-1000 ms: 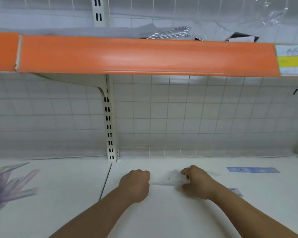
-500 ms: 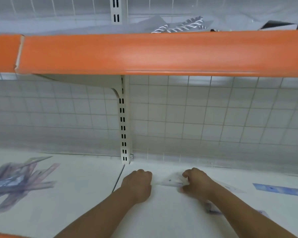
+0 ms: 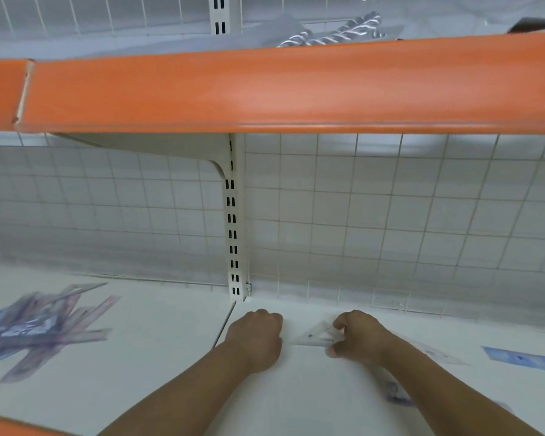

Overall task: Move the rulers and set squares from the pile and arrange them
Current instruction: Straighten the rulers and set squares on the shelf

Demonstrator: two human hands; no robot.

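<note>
The right hand [image 3: 357,338] is pinching the right end of the set square [image 3: 316,336]; its long side is pointing left at the left hand [image 3: 255,338], lying curled and empty just beside.

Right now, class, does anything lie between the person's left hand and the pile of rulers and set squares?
Nothing visible does. Between the left hand and the pile there is only bare white shelf, crossed by a panel seam. The right hand pinches a clear set square.
</note>
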